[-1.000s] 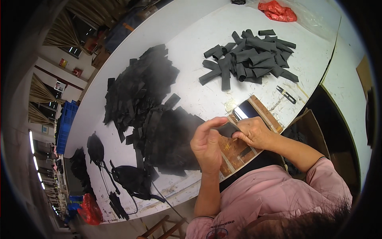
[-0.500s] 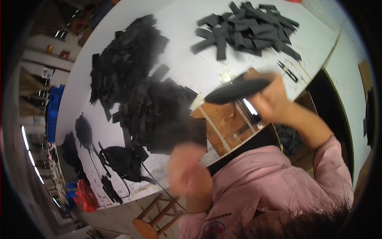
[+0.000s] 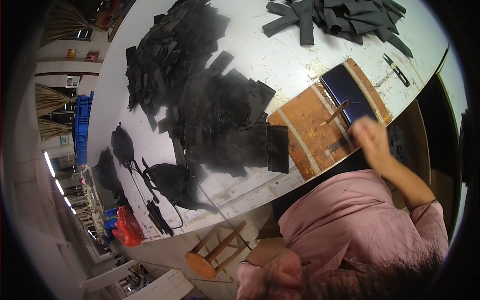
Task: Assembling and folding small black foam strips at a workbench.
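Note:
My right hand (image 3: 369, 142) is over the near edge of a brown wooden board (image 3: 307, 125) strapped with pale tape. Its fingers look curled in and slightly blurred, and anything inside them is hidden. A slim brown pointed stick (image 3: 336, 113) rises from the board, apart from that hand. Beside it lies a dark phone (image 3: 345, 92), flat on the board. My left hand (image 3: 287, 267) is low in the view, close to my body, its fingers not clearly visible. Left of the board, flat black fabric pieces (image 3: 215, 117) lie in an overlapping heap.
Folded dark strips (image 3: 357, 17) are piled at the far side, and snips (image 3: 396, 70) lie right of the board. Black strapped pieces (image 3: 170, 182) rest at the table's left, near a red bag (image 3: 128, 227). A wooden stool (image 3: 202, 262) stands below the edge.
The dark fabric piece held in my right hand is no longer visible there; that hand has dropped toward the board's near edge. My left hand has moved down, away from the heap. The view has shifted.

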`<state>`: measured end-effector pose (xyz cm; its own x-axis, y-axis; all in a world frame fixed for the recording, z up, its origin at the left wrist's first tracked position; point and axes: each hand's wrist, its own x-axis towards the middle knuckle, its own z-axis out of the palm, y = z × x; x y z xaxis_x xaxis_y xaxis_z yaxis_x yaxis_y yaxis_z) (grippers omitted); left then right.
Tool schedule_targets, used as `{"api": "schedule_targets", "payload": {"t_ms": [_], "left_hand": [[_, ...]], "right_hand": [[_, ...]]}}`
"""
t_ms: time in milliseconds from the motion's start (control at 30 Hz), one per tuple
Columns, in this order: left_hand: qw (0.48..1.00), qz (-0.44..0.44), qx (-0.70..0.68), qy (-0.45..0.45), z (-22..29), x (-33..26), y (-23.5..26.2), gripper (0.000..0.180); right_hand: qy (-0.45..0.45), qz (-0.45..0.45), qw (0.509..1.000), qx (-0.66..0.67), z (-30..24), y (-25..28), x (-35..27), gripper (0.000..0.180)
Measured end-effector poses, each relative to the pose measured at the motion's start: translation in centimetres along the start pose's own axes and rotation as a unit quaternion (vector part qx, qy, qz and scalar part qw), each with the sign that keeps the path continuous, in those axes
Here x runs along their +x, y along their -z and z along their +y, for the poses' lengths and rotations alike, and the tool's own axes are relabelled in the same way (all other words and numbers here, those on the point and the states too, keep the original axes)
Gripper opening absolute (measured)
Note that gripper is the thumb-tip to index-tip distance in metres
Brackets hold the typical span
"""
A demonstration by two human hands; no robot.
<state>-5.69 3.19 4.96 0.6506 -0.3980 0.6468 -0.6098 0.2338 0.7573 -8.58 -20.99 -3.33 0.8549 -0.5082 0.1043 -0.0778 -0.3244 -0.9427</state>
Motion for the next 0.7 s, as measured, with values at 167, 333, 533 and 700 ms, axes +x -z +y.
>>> {"api": "schedule_targets", "payload": {"t_ms": [167, 333, 533, 700], "left_hand": [[0.991, -0.022, 0.135, 0.003, -2.0, 0.5, 0.3, 0.016], [0.923, -0.135, 0.352, 0.077, -6.9, 0.9, 2.6, 0.021], [0.846, -0.281, 0.404, 0.207, -10.3, -0.5, 4.1, 0.041], [0.834, -0.281, 0.444, 0.169, -12.1, -1.5, 3.0, 0.037]], "right_hand": [[0.114, -0.14, 0.983, -0.023, 0.4, -3.6, -2.2, 0.011], [0.182, -0.127, 0.973, -0.061, 1.6, -6.2, -1.0, 0.011], [0.281, -0.117, 0.939, -0.157, 2.5, -6.9, -0.4, 0.018], [0.29, -0.111, 0.934, -0.178, 2.6, -7.1, -0.7, 0.018]]}}
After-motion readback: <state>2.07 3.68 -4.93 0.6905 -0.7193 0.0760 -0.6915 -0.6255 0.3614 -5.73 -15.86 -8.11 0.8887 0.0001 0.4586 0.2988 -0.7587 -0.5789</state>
